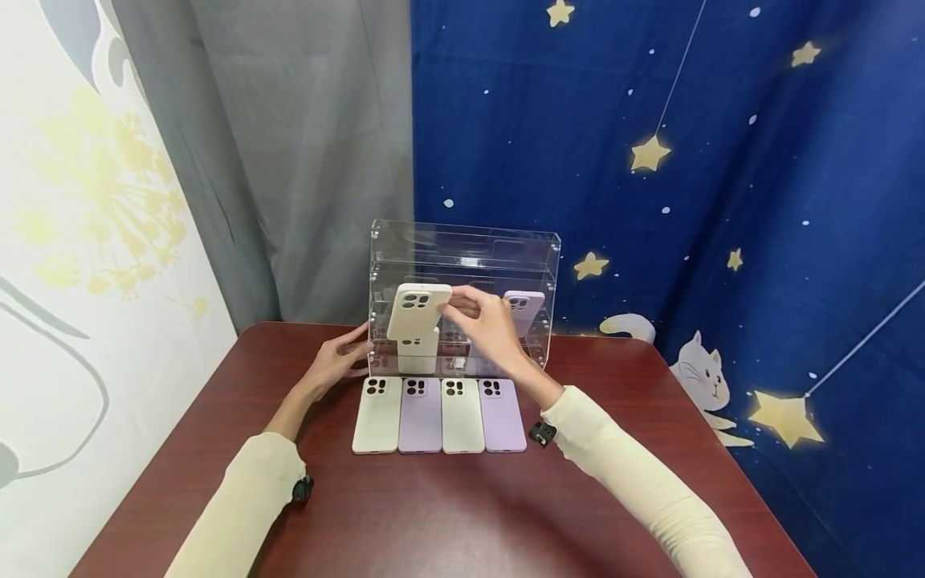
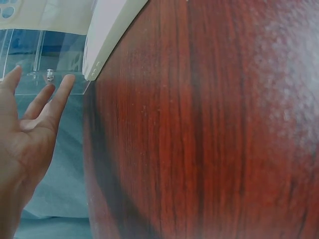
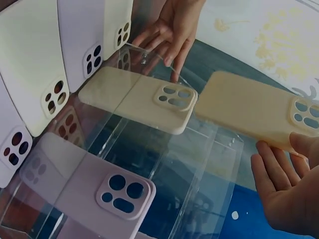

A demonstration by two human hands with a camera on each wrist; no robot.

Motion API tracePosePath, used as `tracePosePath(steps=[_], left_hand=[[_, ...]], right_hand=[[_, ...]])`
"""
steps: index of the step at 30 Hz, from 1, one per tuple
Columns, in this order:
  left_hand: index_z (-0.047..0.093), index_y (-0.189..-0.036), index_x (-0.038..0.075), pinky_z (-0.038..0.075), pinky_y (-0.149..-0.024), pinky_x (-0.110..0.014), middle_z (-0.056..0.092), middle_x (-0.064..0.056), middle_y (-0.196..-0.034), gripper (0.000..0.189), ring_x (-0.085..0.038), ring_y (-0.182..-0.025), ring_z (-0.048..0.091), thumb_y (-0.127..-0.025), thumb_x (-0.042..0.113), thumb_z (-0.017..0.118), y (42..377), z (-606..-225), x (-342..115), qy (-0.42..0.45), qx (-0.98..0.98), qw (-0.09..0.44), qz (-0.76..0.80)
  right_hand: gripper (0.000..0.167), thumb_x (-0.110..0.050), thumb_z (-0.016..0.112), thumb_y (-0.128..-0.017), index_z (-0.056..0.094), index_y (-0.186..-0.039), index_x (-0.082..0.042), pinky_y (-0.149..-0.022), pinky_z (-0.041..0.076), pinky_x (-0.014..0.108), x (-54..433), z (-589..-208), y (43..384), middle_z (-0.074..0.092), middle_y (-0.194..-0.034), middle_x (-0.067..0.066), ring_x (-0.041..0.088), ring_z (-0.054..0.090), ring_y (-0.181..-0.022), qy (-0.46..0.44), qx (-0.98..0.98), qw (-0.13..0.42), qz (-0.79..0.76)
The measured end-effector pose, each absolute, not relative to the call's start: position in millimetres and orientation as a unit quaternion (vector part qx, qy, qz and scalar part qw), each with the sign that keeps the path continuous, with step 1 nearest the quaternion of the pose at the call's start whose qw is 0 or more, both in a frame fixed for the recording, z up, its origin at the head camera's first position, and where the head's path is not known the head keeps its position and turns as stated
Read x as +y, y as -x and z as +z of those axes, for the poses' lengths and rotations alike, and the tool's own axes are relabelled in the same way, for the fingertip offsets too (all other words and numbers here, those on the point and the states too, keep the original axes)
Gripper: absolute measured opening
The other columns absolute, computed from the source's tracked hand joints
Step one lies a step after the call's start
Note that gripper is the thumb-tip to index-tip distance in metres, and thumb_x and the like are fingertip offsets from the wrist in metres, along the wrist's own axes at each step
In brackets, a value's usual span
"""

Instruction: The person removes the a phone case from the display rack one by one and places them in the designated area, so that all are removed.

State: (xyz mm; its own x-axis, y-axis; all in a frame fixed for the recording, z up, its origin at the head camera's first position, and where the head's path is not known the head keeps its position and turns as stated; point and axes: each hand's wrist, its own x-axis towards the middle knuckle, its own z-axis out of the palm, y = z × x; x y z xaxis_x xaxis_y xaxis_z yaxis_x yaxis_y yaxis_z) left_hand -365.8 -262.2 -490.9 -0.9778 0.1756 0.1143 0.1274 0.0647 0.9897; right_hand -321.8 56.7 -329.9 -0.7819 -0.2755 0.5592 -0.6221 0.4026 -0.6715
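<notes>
My right hand pinches a cream phone case by its right edge, holding it tilted up in front of a clear acrylic rack. In the right wrist view, this held case hangs apart from another cream case on the rack. A lavender case also stands in the rack, on the right side in the head view. At the rack's left side is my left hand, its fingers extended; the left wrist view shows the fingers by the clear panel. Whether they press on it I cannot tell.
Before the rack, several cases lie side by side on the red-brown table: alternating cream and lavender. A grey curtain and a blue starry curtain hang behind. A pale patterned panel stands left.
</notes>
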Motion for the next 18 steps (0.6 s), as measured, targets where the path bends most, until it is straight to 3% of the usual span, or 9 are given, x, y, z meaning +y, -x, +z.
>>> tracePosePath(steps=[2,4,7,10,11,18], left_hand=[[0.036,-0.163,0.021,0.058,-0.095,-0.053,0.051,-0.032,-0.148,0.062,-0.047,-0.133,0.054,-0.107,0.017,0.062,366.3,-491.0,-262.0,-0.103,0.727,0.019,0.678],[0.037,-0.163,0.022,0.058,-0.095,-0.053,0.052,-0.031,-0.147,0.061,-0.047,-0.133,0.054,-0.107,0.017,0.062,366.8,-491.3,-262.1,-0.104,0.729,0.019,0.676],[0.037,-0.163,0.024,0.059,-0.095,-0.052,0.053,-0.031,-0.147,0.061,-0.046,-0.133,0.055,-0.107,0.019,0.062,367.3,-491.9,-262.2,-0.100,0.733,0.017,0.673],[0.038,-0.163,0.024,0.058,-0.095,-0.053,0.053,-0.030,-0.148,0.062,-0.046,-0.133,0.055,-0.106,0.019,0.063,367.3,-492.3,-262.0,-0.096,0.732,0.015,0.675],[0.038,-0.163,0.023,0.058,-0.095,-0.053,0.053,-0.030,-0.148,0.062,-0.045,-0.132,0.055,-0.106,0.019,0.064,367.3,-492.5,-261.9,-0.095,0.730,0.015,0.676],[0.038,-0.162,0.022,0.060,-0.094,-0.050,0.054,-0.029,-0.146,0.062,-0.045,-0.131,0.057,-0.106,0.019,0.064,367.4,-493.1,-261.0,-0.090,0.727,0.014,0.681]], right_hand=[[0.031,-0.024,0.081,-0.094,0.076,-0.121,-0.010,-0.114,0.034,0.047,55.7,-331.2,319.9,0.079,-0.104,0.004,0.015,0.078,-0.093,-0.275,-0.823,0.181,0.464],[0.032,-0.024,0.081,-0.093,0.076,-0.122,-0.009,-0.114,0.032,0.049,54.7,-333.0,318.8,0.079,-0.103,0.006,0.016,0.078,-0.093,-0.278,-0.823,0.176,0.464],[0.032,-0.021,0.081,-0.093,0.076,-0.122,-0.006,-0.112,0.047,0.037,53.1,-337.0,317.7,0.079,-0.103,0.008,0.018,0.078,-0.092,-0.287,-0.817,0.165,0.472],[0.032,-0.017,0.081,-0.093,0.075,-0.122,-0.003,-0.089,0.063,0.032,51.7,-341.4,316.5,0.079,-0.105,0.011,0.021,0.078,-0.093,-0.295,-0.810,0.147,0.485],[0.032,-0.016,0.081,-0.093,0.075,-0.122,-0.003,-0.082,0.065,0.031,51.3,-343.1,316.2,0.079,-0.105,0.012,0.021,0.078,-0.093,-0.296,-0.809,0.142,0.488],[0.034,-0.019,0.081,-0.093,0.074,-0.123,-0.004,-0.075,0.065,0.027,48.9,-353.8,313.5,0.079,-0.102,0.012,0.021,0.078,-0.089,-0.289,-0.808,0.119,0.500]])
